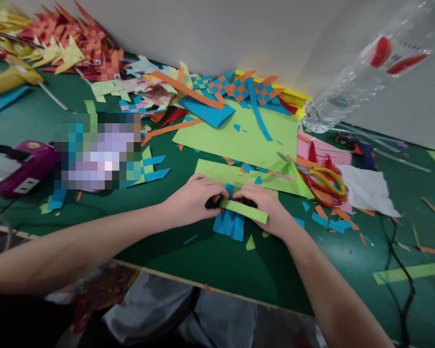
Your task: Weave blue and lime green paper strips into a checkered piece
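Note:
My left hand (198, 195) is closed at the upper left of some blue paper strips (229, 224), its fingertips pinching where the strips meet a green paper strip (244, 210). Across from it, my right hand (263, 203) is closed on the same green strip, which slants down to the right in front of the blue ones. The blue strips fan toward me over the table edge side. Behind my hands lies a light green paper sheet (210, 167) with small blue and orange scraps on it. A small green scrap (251, 242) rests just below the strips.
Yellow-handled scissors (328, 180) lie to the right beside a white tissue (366, 188). A plastic bottle (348, 82) leans at the back right. Woven paper fish (239, 87) are piled along the wall. A purple power strip (25, 169) and a glue gun (12, 77) are left; a black cable (402, 268) runs right.

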`<state>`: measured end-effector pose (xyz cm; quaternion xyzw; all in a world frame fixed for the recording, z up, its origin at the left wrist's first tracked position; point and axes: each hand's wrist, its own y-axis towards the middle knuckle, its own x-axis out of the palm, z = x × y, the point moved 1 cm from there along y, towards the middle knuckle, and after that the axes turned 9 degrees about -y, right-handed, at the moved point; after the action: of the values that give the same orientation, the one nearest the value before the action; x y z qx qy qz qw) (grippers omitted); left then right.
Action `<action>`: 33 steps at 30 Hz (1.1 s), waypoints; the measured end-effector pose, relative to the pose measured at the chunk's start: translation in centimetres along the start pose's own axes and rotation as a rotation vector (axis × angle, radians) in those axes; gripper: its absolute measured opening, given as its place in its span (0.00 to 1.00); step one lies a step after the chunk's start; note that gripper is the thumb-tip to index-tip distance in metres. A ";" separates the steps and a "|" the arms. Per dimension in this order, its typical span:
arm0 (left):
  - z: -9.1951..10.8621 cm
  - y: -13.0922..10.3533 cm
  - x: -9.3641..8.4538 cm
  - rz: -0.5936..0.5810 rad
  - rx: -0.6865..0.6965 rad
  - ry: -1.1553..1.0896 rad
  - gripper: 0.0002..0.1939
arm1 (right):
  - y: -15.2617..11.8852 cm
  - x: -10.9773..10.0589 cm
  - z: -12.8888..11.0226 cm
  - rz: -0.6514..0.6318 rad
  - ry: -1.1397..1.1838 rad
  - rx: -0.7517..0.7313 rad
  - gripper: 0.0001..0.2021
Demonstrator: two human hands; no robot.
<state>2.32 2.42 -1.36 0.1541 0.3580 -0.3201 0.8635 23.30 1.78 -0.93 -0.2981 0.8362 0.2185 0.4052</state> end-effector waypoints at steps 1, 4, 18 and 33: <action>0.0 0.0 0.0 -0.002 0.000 -0.001 0.08 | 0.0 0.0 0.0 0.006 0.004 0.001 0.08; 0.0 0.0 0.0 -0.010 0.013 0.002 0.07 | 0.2 0.1 0.0 0.013 0.019 0.017 0.08; -0.3 0.0 0.3 -0.023 0.040 -0.022 0.12 | 0.3 0.2 0.1 0.025 0.025 0.043 0.12; -0.3 0.1 0.2 -0.033 0.036 0.004 0.10 | 0.0 0.0 -0.1 0.004 0.060 0.060 0.09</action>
<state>2.35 2.47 -1.71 0.1643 0.3565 -0.3403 0.8545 23.32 1.74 -0.86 -0.2906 0.8547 0.1853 0.3881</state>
